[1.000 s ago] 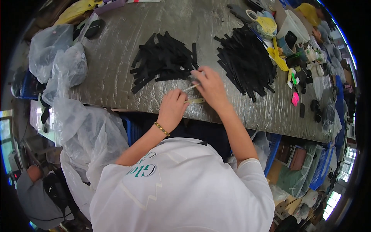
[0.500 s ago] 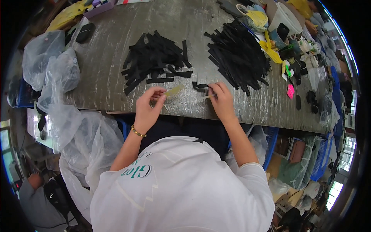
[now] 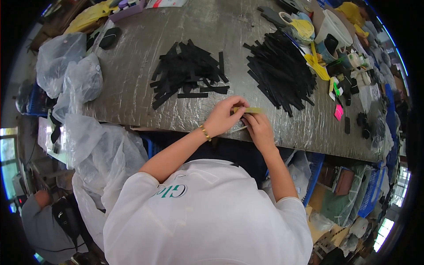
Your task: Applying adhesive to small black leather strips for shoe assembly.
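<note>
My two hands meet over the near edge of the table. My left hand (image 3: 222, 115) is closed, pinching a flat translucent yellow strip (image 3: 253, 110) that points right, above the fingers of the other hand. My right hand (image 3: 262, 132) is closed too; a thin pale stick (image 3: 239, 129) sticks out from under its fingers to the left. A little black shows between the fingertips, but the black strip there is mostly hidden. Just beyond lies a loose pile of short black strips (image 3: 187, 68), and to its right a denser pile of longer black strips (image 3: 280, 73).
Clear plastic bags (image 3: 110, 150) hang at the table's left edge. At the right stand a white bucket (image 3: 332, 28), yellow scissors (image 3: 317, 64), a roll of tape (image 3: 285, 17) and a pink tag (image 3: 338, 112). Another person (image 3: 42, 221) is at the lower left.
My left hand has moved right with the yellow strip, up against my right hand. The black strip that showed in my right hand is now mostly covered. The view has shifted slightly.
</note>
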`<state>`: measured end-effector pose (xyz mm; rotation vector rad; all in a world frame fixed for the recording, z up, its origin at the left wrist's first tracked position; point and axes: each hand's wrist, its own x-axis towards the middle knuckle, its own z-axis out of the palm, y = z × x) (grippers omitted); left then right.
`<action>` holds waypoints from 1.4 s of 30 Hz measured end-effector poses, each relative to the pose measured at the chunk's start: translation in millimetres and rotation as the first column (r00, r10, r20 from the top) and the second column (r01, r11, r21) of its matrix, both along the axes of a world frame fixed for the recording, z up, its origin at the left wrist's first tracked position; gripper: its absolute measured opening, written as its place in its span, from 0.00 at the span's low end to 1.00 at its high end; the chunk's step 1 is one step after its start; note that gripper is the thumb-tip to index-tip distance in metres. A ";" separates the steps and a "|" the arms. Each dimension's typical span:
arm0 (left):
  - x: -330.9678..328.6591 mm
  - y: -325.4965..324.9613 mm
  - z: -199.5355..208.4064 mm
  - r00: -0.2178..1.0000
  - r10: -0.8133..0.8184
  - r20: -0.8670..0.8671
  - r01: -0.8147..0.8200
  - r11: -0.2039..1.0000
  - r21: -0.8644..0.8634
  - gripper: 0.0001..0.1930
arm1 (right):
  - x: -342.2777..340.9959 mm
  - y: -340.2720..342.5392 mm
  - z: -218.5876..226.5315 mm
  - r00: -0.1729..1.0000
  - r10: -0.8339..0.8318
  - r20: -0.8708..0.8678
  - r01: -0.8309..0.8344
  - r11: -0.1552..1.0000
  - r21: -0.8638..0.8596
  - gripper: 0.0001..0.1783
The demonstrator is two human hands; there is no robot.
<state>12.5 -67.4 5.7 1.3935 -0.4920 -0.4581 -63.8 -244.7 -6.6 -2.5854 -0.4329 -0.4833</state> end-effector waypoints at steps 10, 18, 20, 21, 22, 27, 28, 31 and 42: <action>4.6 26.4 -10.5 0.777 0.032 0.628 -0.324 0.876 0.357 0.03 | -5.0 -2.6 9.3 0.990 0.129 0.050 -0.124 0.988 -0.091 0.16; -7.3 34.5 -12.4 0.674 -0.050 0.737 -0.301 0.893 0.335 0.08 | -21.1 -1.1 3.4 0.995 0.099 0.001 -0.099 0.991 -0.092 0.16; -8.1 37.8 -17.1 0.723 -0.126 0.680 -0.178 0.917 0.358 0.09 | -20.8 4.1 6.3 0.997 0.032 -0.071 -0.028 0.998 0.059 0.14; -9.0 38.5 -19.0 0.724 -0.126 0.678 -0.176 0.917 0.358 0.09 | -20.2 6.5 8.6 0.997 0.031 -0.073 -0.027 0.998 0.059 0.14; -9.5 38.4 -18.2 0.730 -0.128 0.672 -0.165 0.920 0.355 0.09 | -18.9 8.8 11.9 0.996 0.001 -0.094 0.007 0.997 0.079 0.13; -15.2 33.8 -6.5 0.804 -0.059 0.592 -0.229 0.888 0.400 0.08 | -16.3 8.1 8.4 0.995 -0.007 -0.101 0.016 0.996 0.088 0.12; -14.8 33.6 -3.9 0.829 -0.087 0.553 -0.243 0.835 0.495 0.07 | -16.6 7.7 7.6 0.997 0.002 -0.083 0.004 0.998 0.069 0.12; -13.9 33.3 -3.4 0.838 -0.101 0.536 -0.273 0.773 0.573 0.07 | -19.1 7.6 3.0 0.999 0.019 -0.034 -0.018 1.000 0.025 0.13; -35.5 11.2 47.1 0.929 -0.152 -0.338 0.145 0.988 -0.048 0.03 | -27.3 3.7 -4.8 0.998 0.056 0.013 -0.054 0.993 -0.104 0.15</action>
